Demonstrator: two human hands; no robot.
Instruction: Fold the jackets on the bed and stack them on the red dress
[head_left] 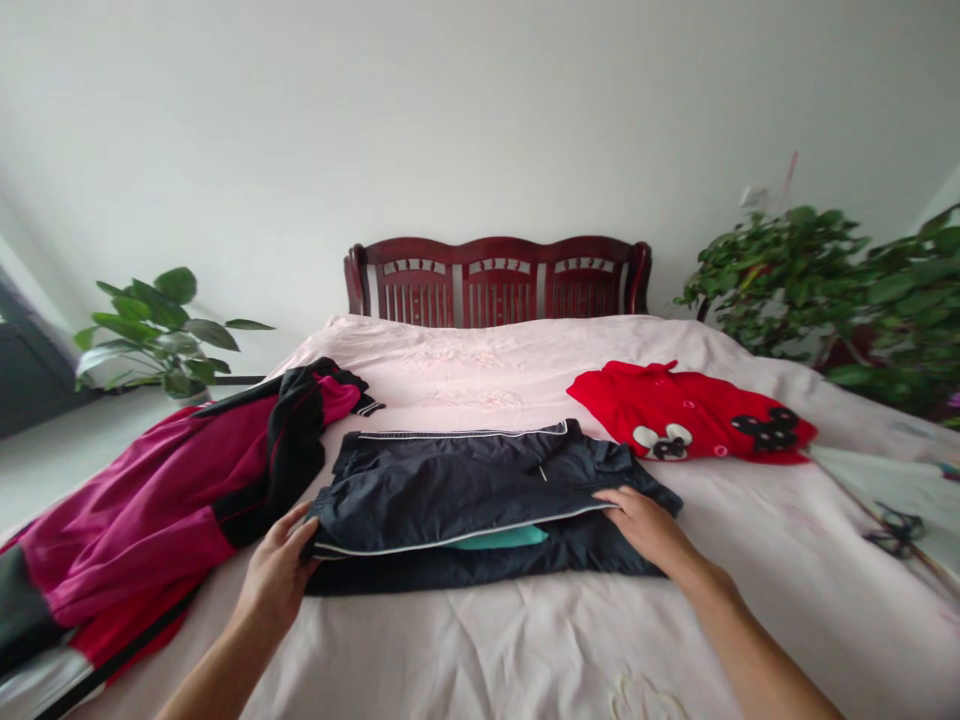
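A dark navy jacket (442, 490) with white piping lies folded across the bed in front of me. A bit of its teal lining (502, 540) shows between the layers. My left hand (281, 560) pinches the jacket at its left end, thumb on top and fingers partly hidden by the cloth. At the right, my right hand (641, 525) grips the upper layer along the white-piped edge. Between the hands that edge stands slightly lifted off the layer beneath.
A magenta and black jacket (165, 470) is heaped at the left. To the right lie a folded red garment (675, 410) and a pale garment with a dark bow (892, 525). A pink sheet (480, 650) covers the bed, below a wooden headboard (457, 285). Plants flank it.
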